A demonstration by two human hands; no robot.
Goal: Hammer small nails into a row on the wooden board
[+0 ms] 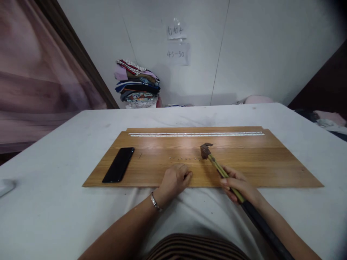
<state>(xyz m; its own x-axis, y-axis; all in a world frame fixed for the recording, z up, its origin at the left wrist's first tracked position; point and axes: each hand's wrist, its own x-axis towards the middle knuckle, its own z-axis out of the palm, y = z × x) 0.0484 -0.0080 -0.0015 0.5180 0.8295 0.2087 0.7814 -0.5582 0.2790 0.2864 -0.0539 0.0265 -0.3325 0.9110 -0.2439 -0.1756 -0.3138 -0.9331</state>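
My right hand (pixel 238 184) is wrapped round the yellow-green part of a claw hammer's handle, with the black grip trailing behind. The rusty head of the hammer (pixel 205 151) is over the wooden board (pixel 257 162), at the right end of a row of nails (pixel 185 159); I cannot tell whether it touches one. My left hand (pixel 176 177) rests closed on the board's near part, just in front of the row. Its fingers are curled under, and what they hold, if anything, is hidden. A thin dark nail (pixel 140 156) lies farther left.
A black phone (pixel 118 165) lies on the board's left side. Two white measuring strips (pixel 196 134) run along its far edge. The board sits on a white-covered table (pixel 54 162). Folded clothes (pixel 138 83) are stacked by the wall, and a pink curtain (pixel 40 72) hangs at left.
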